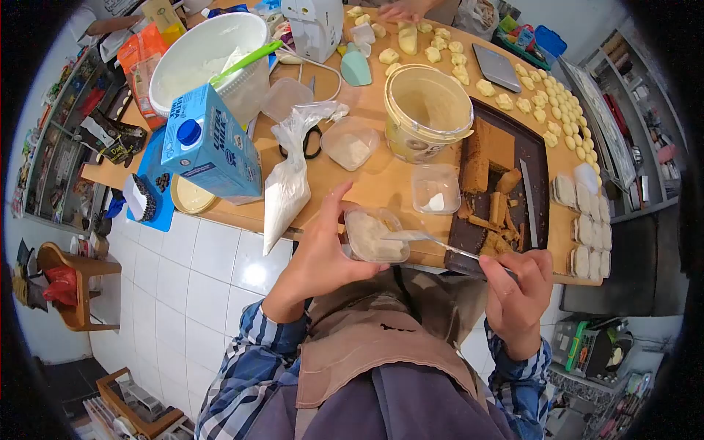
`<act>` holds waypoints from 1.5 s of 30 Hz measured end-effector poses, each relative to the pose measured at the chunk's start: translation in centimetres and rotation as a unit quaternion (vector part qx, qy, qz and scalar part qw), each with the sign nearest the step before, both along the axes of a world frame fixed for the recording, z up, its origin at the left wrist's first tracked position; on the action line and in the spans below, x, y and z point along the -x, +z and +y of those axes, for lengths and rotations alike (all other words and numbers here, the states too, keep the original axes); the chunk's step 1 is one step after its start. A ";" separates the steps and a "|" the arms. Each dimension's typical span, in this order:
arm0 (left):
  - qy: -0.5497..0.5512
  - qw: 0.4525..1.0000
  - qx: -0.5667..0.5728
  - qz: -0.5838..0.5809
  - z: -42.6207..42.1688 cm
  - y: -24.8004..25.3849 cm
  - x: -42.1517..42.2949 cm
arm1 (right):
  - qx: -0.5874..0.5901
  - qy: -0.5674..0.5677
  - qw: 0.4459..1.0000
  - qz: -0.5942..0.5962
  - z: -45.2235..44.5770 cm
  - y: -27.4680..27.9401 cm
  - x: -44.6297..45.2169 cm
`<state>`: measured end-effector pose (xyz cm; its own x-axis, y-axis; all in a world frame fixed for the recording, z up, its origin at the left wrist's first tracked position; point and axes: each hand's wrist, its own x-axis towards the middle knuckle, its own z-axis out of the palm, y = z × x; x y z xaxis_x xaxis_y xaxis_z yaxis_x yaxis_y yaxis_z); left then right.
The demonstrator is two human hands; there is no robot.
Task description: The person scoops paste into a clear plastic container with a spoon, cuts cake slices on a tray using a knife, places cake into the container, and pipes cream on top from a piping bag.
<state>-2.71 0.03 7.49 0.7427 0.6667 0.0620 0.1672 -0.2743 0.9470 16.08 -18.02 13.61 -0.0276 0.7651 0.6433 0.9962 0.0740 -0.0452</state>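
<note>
My left hand (320, 253) grips a small clear plastic cup (364, 253) by its side, close to the table's front edge. Pale beige filling lies inside the cup. In my right hand (519, 297) is a spoon (433, 240), its long handle pinched between the fingers and its head reaching into that cup. Just beyond stand another clear cup (435, 188) with a white bit in it and a third cup (350, 144) with pale contents. A piping bag (287, 192) full of white cream lies to the left, its tip over the table edge.
A milk carton (211, 147) and a white tub (209, 55) with a green spatula (246, 61) stand at left. A beige bucket (427, 110) is behind the cups. Right of it, a dark tray (539, 198) holds cut brown cake and a knife (529, 205). Dough pieces lie farther back, near another person's hand (405, 10).
</note>
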 end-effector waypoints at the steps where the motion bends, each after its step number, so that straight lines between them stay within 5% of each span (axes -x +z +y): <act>1: -0.002 1.000 -0.001 0.002 0.0 -0.1 0.0 | -0.001 0.000 1.000 0.001 0.0 0.1 0.0; 22: -0.003 0.999 0.039 0.009 -0.5 -1.4 0.1 | 0.001 -0.010 1.000 0.010 0.6 0.0 0.2; 31: -0.013 0.964 0.252 -0.090 -1.6 -3.4 0.0 | 0.014 -0.020 1.000 0.007 0.4 0.4 0.3; 45: -0.014 0.956 0.267 -0.118 -2.1 -3.0 -0.2 | 0.032 -0.019 0.999 -0.013 0.6 1.0 0.5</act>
<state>-2.54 -2.07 4.48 0.7677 0.6306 -0.1136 -0.0694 0.2581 0.9636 15.57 -17.41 14.59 -0.0134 0.8060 0.5917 0.9992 0.0333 -0.0228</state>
